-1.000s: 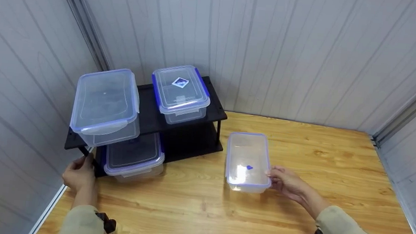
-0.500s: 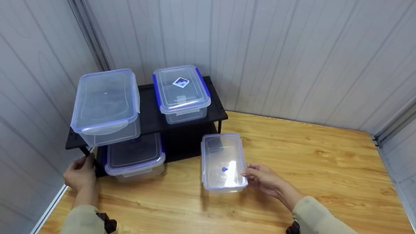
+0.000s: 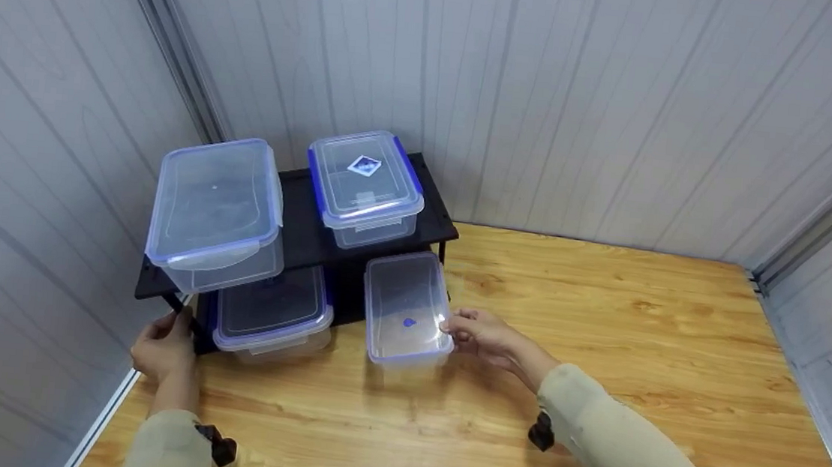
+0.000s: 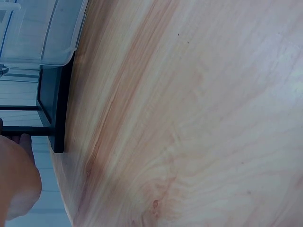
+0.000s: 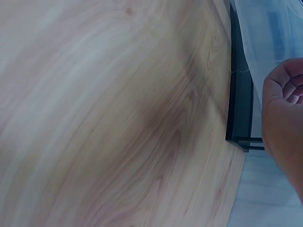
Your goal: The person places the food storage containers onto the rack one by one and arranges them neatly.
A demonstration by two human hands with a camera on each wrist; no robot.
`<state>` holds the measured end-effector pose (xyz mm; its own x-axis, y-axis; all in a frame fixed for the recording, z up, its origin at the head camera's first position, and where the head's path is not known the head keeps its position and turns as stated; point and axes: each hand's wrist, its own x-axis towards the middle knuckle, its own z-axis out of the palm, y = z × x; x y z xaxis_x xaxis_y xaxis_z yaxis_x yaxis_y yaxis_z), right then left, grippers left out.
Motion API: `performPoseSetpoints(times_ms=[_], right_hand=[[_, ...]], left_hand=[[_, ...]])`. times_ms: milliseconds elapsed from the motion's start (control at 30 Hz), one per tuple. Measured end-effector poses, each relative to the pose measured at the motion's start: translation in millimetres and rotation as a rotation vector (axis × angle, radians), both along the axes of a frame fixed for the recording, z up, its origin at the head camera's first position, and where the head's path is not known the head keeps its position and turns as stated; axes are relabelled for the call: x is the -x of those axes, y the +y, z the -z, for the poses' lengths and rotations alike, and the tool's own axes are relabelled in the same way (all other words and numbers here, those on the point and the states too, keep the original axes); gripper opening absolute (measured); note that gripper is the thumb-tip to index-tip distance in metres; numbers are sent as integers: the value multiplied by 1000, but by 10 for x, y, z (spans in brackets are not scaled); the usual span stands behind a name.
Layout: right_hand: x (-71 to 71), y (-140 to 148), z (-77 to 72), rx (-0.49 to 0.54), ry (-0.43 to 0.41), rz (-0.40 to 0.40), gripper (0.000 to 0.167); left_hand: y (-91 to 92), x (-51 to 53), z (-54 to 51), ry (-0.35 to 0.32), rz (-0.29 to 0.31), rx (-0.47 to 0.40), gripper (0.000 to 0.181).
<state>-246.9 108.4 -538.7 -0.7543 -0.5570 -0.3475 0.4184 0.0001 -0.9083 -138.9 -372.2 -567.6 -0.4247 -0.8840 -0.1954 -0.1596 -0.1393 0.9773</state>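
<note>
My right hand (image 3: 489, 339) pinches the right edge of a clear plastic food container (image 3: 399, 292) with a lilac-rimmed lid. That container is held off the table, its far end at the opening of the black two-tier rack's (image 3: 297, 215) lower tier, right side. In the right wrist view, curled fingers of the right hand (image 5: 286, 106) lie against the container's side (image 5: 260, 35). At the rack's front left corner, my left hand (image 3: 166, 351) holds a thin black post (image 4: 28, 130); its fingertips are partly hidden behind it.
A large lidded container (image 3: 215, 201) stands on the upper tier's left, a smaller blue-clipped container (image 3: 366, 184) on its right. Another container (image 3: 274, 308) occupies the lower left, jutting past the front edge. Panel walls (image 3: 548, 102) enclose the wooden table (image 3: 642, 321).
My right hand has carried the food container leftward from over the open table to the rack's lower right opening. The left hand has kept its place on the post.
</note>
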Motion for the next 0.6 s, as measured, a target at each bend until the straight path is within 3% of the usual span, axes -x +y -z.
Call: performPoseSetpoints(times_ms=[367, 600], right_hand=[[171, -312, 12, -3, -2, 11, 11], [260, -408, 45, 9, -33, 42, 11]], left_hand=[[-6, 9, 21, -40, 6, 52, 29], [-22, 1, 19, -76, 17, 52, 26]])
